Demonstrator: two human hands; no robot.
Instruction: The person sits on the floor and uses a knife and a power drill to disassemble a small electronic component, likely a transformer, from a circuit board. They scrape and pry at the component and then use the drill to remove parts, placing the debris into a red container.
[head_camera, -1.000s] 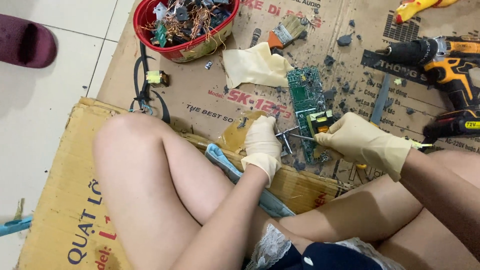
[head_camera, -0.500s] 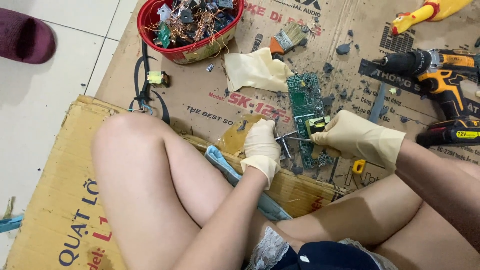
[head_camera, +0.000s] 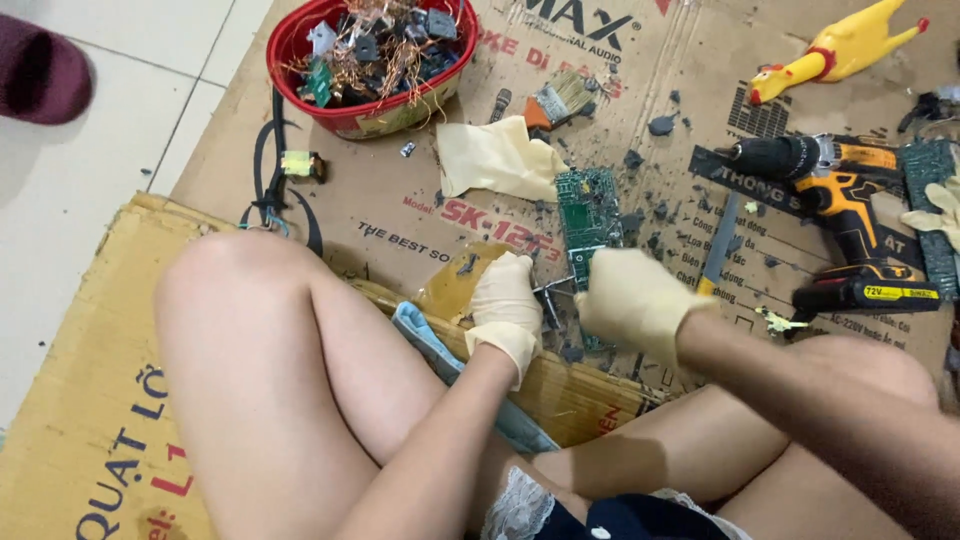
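Sitting on flattened brown cardboard (head_camera: 400, 215) that fills most of the frame, I have my bare legs folded across the lower half. At right of centre lies a yellow and black cordless drill (head_camera: 835, 195), pointing left, with a yellow rubber chicken toy (head_camera: 835, 50) above it in the upper right. At top centre stands a red bowl (head_camera: 290, 45) heaped with copper wire and small electronic parts. Below it a spare cream glove (head_camera: 495, 155) lies crumpled on the cardboard, a small paintbrush (head_camera: 560, 100) just above that.

Near the middle of the frame lies the green circuit board (head_camera: 588, 205), its far end bare, its near end under my hands. My right hand (head_camera: 635, 300), in a cream glove, is curled down over the board's lower end; the fingers are closed, but what they grip is hidden beneath the glove, so I cannot tell. My left hand (head_camera: 507, 300), also gloved, is closed into a loose fist just beside the board, with a thin metal tool (head_camera: 548, 292) poking out towards the right hand. Dark chips of debris (head_camera: 660, 125) are scattered around the board.
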